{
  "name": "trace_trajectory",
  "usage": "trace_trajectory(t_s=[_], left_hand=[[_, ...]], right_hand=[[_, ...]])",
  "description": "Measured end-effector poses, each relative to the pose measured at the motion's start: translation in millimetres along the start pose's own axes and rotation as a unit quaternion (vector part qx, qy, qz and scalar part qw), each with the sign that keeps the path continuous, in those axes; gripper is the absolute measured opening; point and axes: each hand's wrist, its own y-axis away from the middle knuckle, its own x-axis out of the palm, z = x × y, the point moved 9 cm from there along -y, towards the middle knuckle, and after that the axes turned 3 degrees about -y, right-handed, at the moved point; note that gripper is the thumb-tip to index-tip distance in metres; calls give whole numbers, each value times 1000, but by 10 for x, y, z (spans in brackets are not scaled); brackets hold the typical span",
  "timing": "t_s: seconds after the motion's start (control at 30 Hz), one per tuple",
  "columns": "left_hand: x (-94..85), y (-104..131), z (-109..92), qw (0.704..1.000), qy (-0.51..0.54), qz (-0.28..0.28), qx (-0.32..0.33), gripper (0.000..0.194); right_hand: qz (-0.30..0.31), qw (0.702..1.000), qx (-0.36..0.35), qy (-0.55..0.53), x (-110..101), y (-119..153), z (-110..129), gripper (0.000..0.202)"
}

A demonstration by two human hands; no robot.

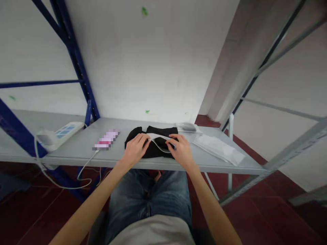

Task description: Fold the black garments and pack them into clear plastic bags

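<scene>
Black folded fabric [162,130] lies near the front of the grey shelf, right in front of me. Over it, both hands hold a thin white-edged piece that looks like a plastic bag [156,135], its two edges bowed apart in the middle. The left end of that edge is pinched in my left hand [135,148], fingers closed. At the other end, my right hand [182,149] grips the edge between thumb and fingers. Black shows through the gap; whether that is fabric inside or behind the bag I cannot tell.
Behind my right hand lies a clear packet [188,127] with something dark in it. Flat translucent plastic bags [221,148] rest to the right. At left are a phone [106,139] on a white cable and a power strip [65,134]. Blue posts [76,58] frame the shelf [84,149].
</scene>
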Motion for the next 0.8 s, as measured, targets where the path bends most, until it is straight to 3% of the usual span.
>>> trace_trajectory(t_s=[0.17, 0.3, 0.47, 0.63, 0.73, 0.8], left_hand=[[30, 66, -154, 998, -19, 24, 55, 13], [97, 128, -190, 995, -18, 50, 80, 15], [84, 128, -145, 996, -1, 45, 81, 19], [-28, 62, 81, 999, 13, 22, 31, 18], [-146, 36, 337, 999, 6, -16, -41, 14], [-218, 38, 502, 996, 4, -38, -85, 11]], right_hand=[[63, 997, 19, 46, 219, 61, 21, 47], [72, 994, 10, 78, 282, 84, 30, 35], [13, 999, 7, 31, 120, 30, 70, 32], [-62, 993, 12, -98, -271, -50, 76, 33], [-147, 966, 72, -201, -503, -44, -90, 27], [-204, 924, 141, -291, -557, 5, -295, 27]])
